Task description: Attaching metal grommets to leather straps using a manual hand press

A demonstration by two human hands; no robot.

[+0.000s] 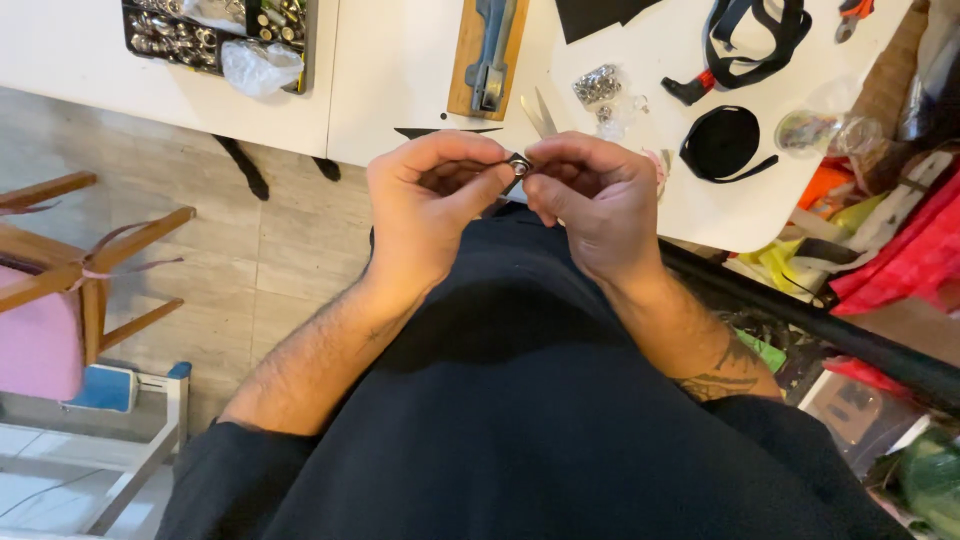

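White bench fills the upper frame, strewn with scissors, black strap coil, shiny metal snaps. Left hand and right hand together pinch a small round metal snap.

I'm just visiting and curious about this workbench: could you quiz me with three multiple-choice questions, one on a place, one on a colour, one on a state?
1. Where does the coiled black webbing strap lie?
A. white tabletop
B. floor
C. chair
2. What colour is the chair cushion?
A. green
B. pink
C. black
3. How is the small silver metal ring held?
A. lying loose
B. left hand only
C. pinched by both hands

A: it rests on the tabletop.
B: the cushion is pink.
C: left hand and right hand meet on it.
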